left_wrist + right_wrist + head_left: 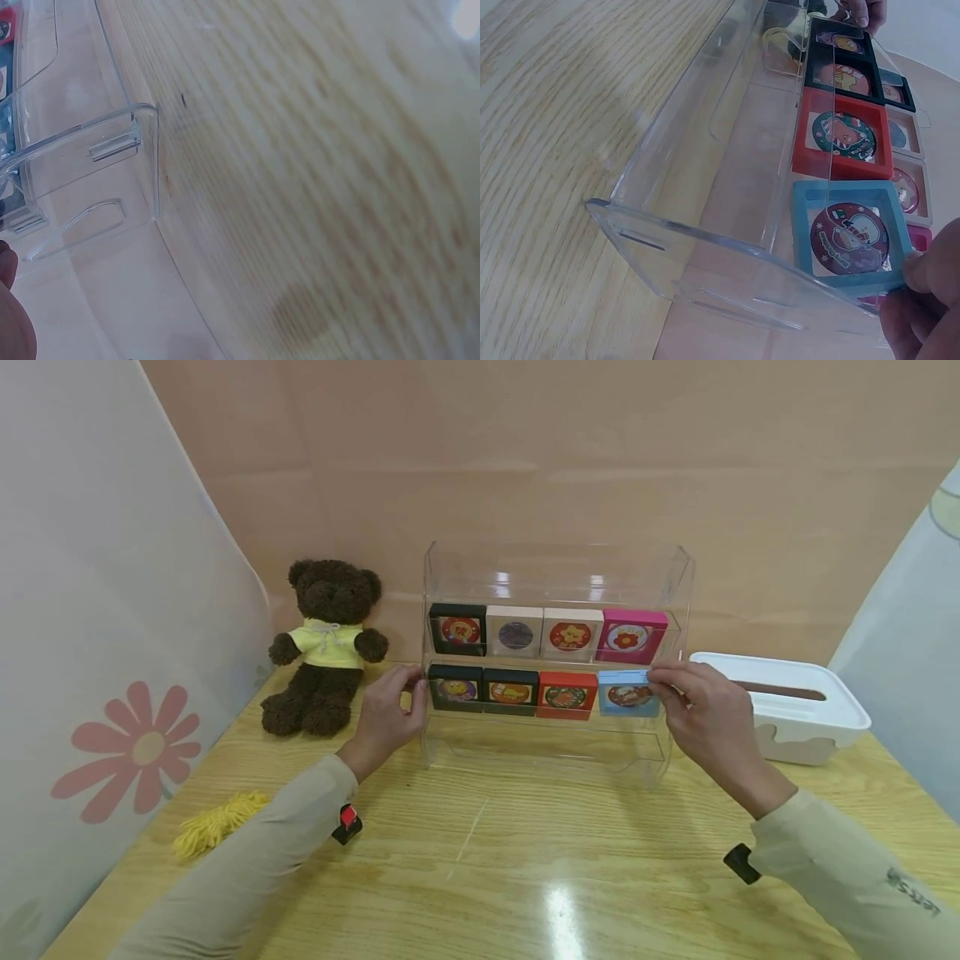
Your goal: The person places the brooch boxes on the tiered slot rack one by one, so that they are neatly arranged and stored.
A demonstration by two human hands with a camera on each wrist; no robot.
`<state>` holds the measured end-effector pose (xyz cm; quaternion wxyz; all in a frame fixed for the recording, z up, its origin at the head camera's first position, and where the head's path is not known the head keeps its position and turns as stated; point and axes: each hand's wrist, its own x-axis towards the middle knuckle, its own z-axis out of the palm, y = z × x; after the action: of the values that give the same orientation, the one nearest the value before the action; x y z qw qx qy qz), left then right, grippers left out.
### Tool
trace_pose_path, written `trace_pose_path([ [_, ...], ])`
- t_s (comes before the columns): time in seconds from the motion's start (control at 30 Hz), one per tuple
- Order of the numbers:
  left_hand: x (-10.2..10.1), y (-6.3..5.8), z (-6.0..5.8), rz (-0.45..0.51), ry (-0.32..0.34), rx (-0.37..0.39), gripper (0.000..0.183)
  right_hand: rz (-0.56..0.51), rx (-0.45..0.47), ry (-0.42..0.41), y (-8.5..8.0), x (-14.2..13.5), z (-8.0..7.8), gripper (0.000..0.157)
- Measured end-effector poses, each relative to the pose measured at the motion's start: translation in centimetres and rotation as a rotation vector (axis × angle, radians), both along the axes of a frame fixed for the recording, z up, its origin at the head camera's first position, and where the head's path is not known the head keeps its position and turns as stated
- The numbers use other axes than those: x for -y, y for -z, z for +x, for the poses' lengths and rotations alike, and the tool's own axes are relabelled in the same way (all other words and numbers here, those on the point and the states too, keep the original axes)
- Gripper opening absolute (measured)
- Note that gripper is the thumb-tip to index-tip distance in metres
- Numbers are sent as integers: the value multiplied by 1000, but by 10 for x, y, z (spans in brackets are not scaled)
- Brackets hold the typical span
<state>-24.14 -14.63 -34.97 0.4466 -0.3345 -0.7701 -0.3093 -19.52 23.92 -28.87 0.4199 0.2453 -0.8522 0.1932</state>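
Note:
A clear acrylic display rack [555,747] stands on the table with two rows of small square framed boxes. At its left side my left hand [390,714] grips the edge beside a black box [456,687]. My right hand [705,706] pinches the upper right corner of a light blue box [628,693], the rightmost in the lower row. In the right wrist view the thumb and fingers hold that blue frame [851,196] behind the clear lip. Next to it sits a red box [567,695], then another black box [511,691]. Only fingertips [9,300] show in the left wrist view.
In the upper row are a black box [458,629], two pale boxes and a magenta box [632,637]. Left of the rack sits a brown teddy bear [326,647], with yellow yarn [220,822] nearer. A white tissue box [802,718] stands at the right.

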Motion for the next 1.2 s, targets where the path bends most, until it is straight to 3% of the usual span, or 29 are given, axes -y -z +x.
trace_pose_path([
  [0.73,0,1,0,-8,-9,-8,17,-19,76,28,-8,4,4,11],
  [0.97,0,0,0,-5,-7,-7,17,41,160,44,-11,5,6,11],
  [1.2,0,-1,0,-6,-12,-18,15,124,174,37,-12,4,7,10],
])
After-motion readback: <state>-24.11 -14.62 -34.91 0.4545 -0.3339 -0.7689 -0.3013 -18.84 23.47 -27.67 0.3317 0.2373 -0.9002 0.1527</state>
